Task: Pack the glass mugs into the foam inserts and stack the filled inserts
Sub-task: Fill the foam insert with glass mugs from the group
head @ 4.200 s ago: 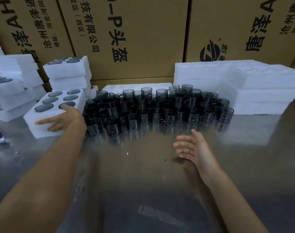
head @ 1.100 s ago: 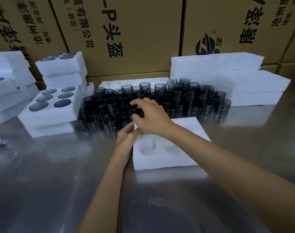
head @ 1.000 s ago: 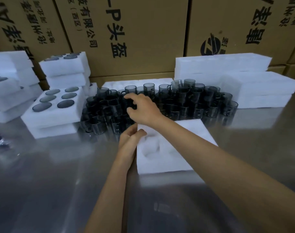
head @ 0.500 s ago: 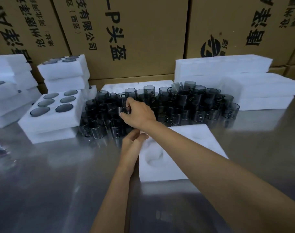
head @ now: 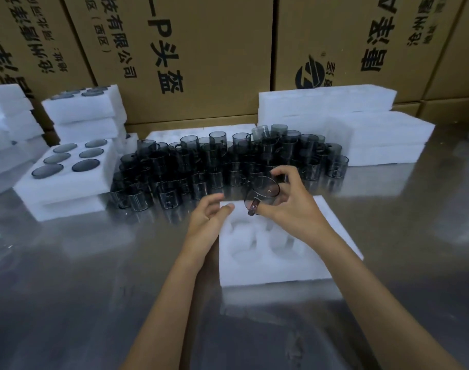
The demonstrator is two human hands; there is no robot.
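A white foam insert (head: pixel 276 265) with round hollow pockets lies in front of me on the steel table. My right hand (head: pixel 292 206) holds a smoky grey glass mug (head: pixel 262 194) tilted above the insert's far left corner. My left hand (head: pixel 209 217) rests open against the insert's left far edge, fingers apart. Behind them stands a dense cluster of grey glass mugs (head: pixel 228 161). At the left, a filled insert (head: pixel 67 180) with mugs in its pockets lies on another insert.
More filled foam stacks (head: pixel 86 110) stand at the back left, and empty foam inserts (head: pixel 342 124) are piled at the back right. Cardboard boxes (head: pixel 190 49) wall off the rear. The steel table (head: pixel 81 289) stretches toward me.
My right hand has pulled one mug out of the cluster and brought it back over the foam insert. My left hand has stayed at the insert's left edge.
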